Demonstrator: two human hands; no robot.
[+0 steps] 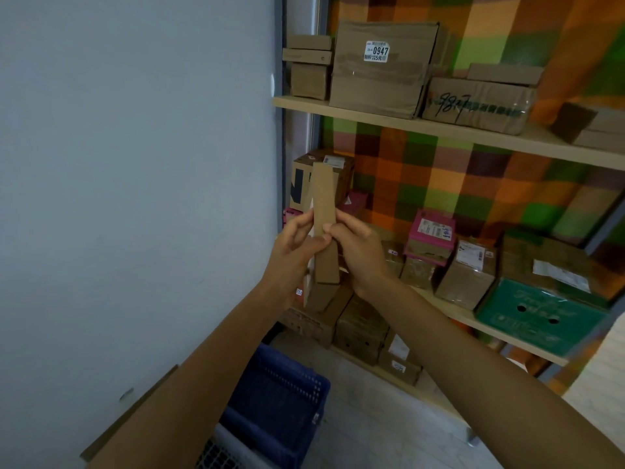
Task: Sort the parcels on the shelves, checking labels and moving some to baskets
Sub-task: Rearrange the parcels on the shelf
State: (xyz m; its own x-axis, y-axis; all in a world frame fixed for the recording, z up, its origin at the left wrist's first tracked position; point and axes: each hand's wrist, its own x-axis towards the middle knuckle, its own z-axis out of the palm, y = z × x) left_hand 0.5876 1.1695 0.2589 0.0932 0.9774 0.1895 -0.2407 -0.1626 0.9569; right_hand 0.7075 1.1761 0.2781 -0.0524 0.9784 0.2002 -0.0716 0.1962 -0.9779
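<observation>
In the head view the person holds a slim box upright, high above the blue basket and a little to its right, in front of the parcels stacked there. Both hands pinch it about its middle. The left hand closes on the left edge. The right hand takes the right edge, its thumb pressed flat to the near face. No label shows on the face turned this way.

The box looks light and stiff, plain cardboard, long and narrow, so it would likely tip if held by one end. The middle, where the hands are, seems the sound place to hold it, and the dry card should not slip.

Well right of the basket and higher, a shelf carries more parcels, a green box among them.
</observation>
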